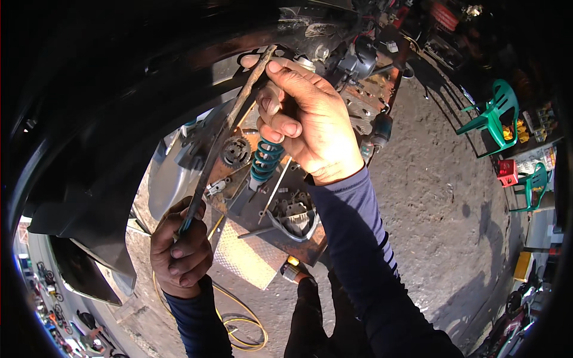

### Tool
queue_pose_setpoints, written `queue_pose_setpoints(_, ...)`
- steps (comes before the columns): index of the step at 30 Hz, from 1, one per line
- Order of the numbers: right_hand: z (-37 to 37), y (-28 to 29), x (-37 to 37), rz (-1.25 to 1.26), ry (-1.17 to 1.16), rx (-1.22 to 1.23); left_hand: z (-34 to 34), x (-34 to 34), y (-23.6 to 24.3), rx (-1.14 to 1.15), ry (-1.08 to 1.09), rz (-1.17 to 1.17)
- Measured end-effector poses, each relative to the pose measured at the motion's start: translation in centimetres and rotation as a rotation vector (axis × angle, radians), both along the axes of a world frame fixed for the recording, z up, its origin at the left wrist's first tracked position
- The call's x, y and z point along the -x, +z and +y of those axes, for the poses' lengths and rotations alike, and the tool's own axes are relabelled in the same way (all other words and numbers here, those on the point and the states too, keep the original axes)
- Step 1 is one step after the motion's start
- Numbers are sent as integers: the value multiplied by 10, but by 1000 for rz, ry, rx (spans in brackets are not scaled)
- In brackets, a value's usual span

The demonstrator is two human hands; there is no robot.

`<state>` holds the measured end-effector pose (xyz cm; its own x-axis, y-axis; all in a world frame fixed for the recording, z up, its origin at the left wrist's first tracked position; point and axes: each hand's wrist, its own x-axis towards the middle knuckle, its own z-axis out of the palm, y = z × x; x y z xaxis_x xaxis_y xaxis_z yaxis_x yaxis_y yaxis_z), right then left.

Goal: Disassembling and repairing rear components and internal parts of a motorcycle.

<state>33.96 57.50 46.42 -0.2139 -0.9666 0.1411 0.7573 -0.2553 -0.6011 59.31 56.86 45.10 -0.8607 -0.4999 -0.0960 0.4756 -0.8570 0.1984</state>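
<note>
A long, thin, dark cable-like strip (213,156) slants across the middle of the view, with a brown, rough-looking upper end. My left hand (182,253) is closed in a fist around its lower part, where a small bluish bit shows by the thumb. Higher up, my right hand (313,113) pinches the brown end between thumb and forefinger, its other fingers curled. Behind the strip, a teal coil-spring shock absorber (265,160) and a round metal part (236,152) are in view. Whether the strip is fixed to anything is not visible.
Below my hands lie metal engine parts (295,218) and a patterned metal plate (248,253). A yellow hose (262,340) loops on the ground by my feet. Dark bodywork (89,161) fills the left. Green chairs (498,113) and a red crate (507,173) stand far right.
</note>
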Motion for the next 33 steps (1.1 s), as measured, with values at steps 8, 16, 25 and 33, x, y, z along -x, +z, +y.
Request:
queue_pose_setpoints(8, -7, 4, -9, -60, -78, -90, 12, 3, 5, 148, 205, -226)
queue_pose_setpoints(16, 2, 13, -23, 265, -427, -118, 63, 13, 72, 1903, 1104, -1393)
queue_pose_setpoints(25, 3, 17, -62, 1304, -818, 511, 42, 11, 111, 2046, 1224, -1643)
queue_pose_setpoints(33, -34, 17, -39, 1298, -884, 737, 112, 49, -105, 1042, 442, -1008)
